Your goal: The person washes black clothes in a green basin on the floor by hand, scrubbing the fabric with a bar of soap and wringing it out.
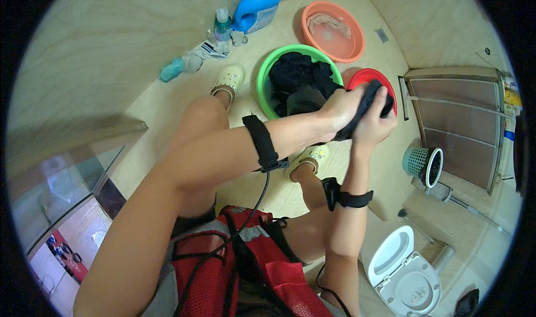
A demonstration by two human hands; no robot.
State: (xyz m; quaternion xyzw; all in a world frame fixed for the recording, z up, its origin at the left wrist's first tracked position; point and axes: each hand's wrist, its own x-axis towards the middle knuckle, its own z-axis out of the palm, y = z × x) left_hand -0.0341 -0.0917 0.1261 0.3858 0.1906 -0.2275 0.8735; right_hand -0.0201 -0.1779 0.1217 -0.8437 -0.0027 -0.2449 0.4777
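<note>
Between my two hands is a bunched black cloth [361,115], held up over the gap between a green basin and a red basin. My left hand [341,110] grips it from the left with the fingers closed. On its right side my right hand [375,122] has hold of it too. More dark wet-looking cloth [297,76] lies in the green basin [263,72]. Part of the red basin [370,73] is hidden behind the hands and the cloth. Farther back, an orange basin [359,34] holds cloudy water and a light cloth [328,24].
Along the left wall stand a blue detergent jug [257,11] and a teal bottle [223,24], beside crumpled socks [197,58] and a turquoise cloth [171,70]. At the right are a lidded waste basket [414,160] and a toilet [406,271]. A cable hangs from my left forearm strap.
</note>
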